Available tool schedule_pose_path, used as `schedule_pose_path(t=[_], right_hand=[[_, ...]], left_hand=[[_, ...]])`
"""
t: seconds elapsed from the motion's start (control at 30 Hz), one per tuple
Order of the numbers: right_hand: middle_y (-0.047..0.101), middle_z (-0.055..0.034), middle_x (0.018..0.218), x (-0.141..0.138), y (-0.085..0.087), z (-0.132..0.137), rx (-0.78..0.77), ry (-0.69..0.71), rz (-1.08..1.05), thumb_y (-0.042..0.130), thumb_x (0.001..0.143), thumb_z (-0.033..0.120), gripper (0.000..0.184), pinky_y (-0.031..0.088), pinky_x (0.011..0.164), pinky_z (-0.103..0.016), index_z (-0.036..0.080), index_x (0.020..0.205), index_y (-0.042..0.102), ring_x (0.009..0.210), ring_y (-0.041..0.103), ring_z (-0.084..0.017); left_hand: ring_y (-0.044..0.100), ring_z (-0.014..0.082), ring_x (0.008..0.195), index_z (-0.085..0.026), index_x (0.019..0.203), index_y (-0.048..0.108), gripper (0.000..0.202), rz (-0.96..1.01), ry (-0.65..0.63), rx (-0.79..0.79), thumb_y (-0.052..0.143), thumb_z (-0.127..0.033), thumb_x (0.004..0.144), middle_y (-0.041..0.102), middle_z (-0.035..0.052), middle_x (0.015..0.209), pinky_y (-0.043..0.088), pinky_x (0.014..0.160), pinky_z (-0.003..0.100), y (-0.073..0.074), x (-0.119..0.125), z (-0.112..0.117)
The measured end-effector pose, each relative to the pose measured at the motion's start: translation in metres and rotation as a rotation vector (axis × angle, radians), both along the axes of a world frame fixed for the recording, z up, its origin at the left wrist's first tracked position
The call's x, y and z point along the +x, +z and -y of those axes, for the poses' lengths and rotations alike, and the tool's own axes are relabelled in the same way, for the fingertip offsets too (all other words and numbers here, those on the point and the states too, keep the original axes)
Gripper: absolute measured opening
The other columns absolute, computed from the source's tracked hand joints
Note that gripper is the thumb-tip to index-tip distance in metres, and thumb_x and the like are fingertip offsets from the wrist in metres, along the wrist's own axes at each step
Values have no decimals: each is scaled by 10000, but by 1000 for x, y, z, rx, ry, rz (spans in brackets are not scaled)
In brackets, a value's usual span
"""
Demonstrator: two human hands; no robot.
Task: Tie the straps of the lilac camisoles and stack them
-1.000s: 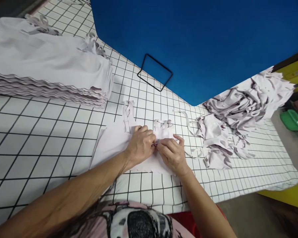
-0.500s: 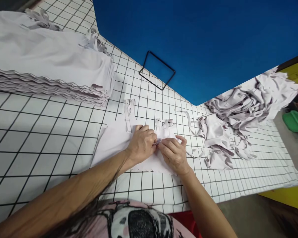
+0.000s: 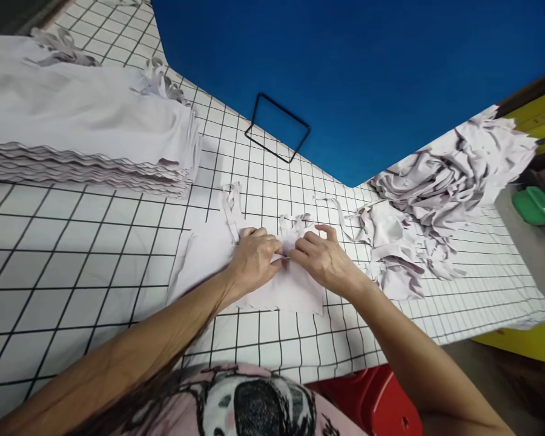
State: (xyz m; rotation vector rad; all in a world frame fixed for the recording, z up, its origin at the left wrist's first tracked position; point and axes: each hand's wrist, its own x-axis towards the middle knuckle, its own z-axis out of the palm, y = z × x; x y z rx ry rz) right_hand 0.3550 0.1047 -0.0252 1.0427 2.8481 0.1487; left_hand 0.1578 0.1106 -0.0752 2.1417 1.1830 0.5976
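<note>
A pale pinkish-white strappy camisole (image 3: 300, 289) lies spread on the grid-patterned cloth in front of me. Its two adjustable shoulder straps (image 3: 232, 212) point away from my body. My left hand (image 3: 257, 257) is closed on the top's upper middle edge, fingers curled into the fabric. Right beside it, thumb and forefinger of my right hand (image 3: 324, 257) pinch the same edge, and the two hands nearly touch. What exactly lies between the fingertips is too small to make out.
To the left rises a neat stack of similar tops (image 3: 86, 121). Crumpled tops (image 3: 454, 163) are heaped at the right, with a few loose ones (image 3: 393, 251) nearer. A black wire frame (image 3: 277, 127) lies at the blue surface's (image 3: 345, 79) edge. A red stool (image 3: 381, 402) stands below the table.
My right hand has turned flatter and its forearm has swung outward to the right, baring more of the top's lower right part. My left hand stays at the edge. The view has shifted slightly.
</note>
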Motion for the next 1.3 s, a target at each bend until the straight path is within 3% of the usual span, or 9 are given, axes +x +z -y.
schedule_pose_path(t=[0.3,0.6,0.67,0.77,0.9,1.0,1.13,1.2,1.3], right_hand=[[641,-20,843,8,13,-29,-94,-12,-51,507,984,206,196,236,966,-421,215,876,671,903,492,-189],[644,-23,897,7,4,-33,-49,-35,-115,475,989,178,214,264,963,-430,232,946,677,934,515,-193],[649,-35,961,8,-1,-30,46,-129,-159,480,982,175,200,280,958,-444,238,986,669,937,521,-202],[635,-68,1000,10,-9,-8,155,-411,-288,506,976,245,147,363,875,-412,213,1026,640,926,542,-218],[607,-108,973,11,-25,54,71,-815,-463,556,932,467,328,449,714,-344,161,1050,569,865,572,-231],[597,-137,990,7,-38,97,43,-1031,-491,553,893,577,482,469,700,-352,142,1097,527,886,578,-257],[613,-92,894,0,-42,114,-63,-1190,-473,552,896,546,384,441,698,-344,174,988,527,848,577,-249],[617,-56,835,-1,-38,109,-169,-1228,-466,559,894,507,309,402,648,-318,201,899,515,795,572,-230],[614,-34,807,-2,-34,100,-264,-1210,-445,532,902,441,262,343,606,-292,218,777,481,749,554,-204]], left_hand=[[584,216,950,-213,914,728,155,1,-46,-71,615,-316,888,754,3,980,311,912,424,3,-3,-5],[592,209,911,-207,866,720,153,-3,-47,-71,594,-288,896,758,0,954,312,910,430,2,-3,-6],[595,211,913,-206,854,709,143,0,-34,-51,608,-301,890,753,0,935,315,910,429,0,-2,-4],[598,207,913,-201,903,684,145,30,14,-8,652,-338,866,731,5,920,333,909,417,-2,1,-2],[581,224,977,-193,1009,652,212,62,120,146,634,-362,881,674,39,995,382,891,397,9,-4,-2],[562,253,1047,-198,1049,634,221,-32,251,279,574,-361,911,634,67,1082,397,910,414,21,-33,5],[568,311,1048,-168,1103,588,347,-326,576,226,568,-434,880,606,122,1094,432,865,429,23,-92,37],[571,328,1032,-146,1092,578,429,-443,619,121,579,-500,850,607,138,1064,454,828,421,19,-112,58],[575,318,1035,-145,1064,573,402,-472,594,25,578,-482,845,623,131,1059,464,844,406,16,-117,76]])
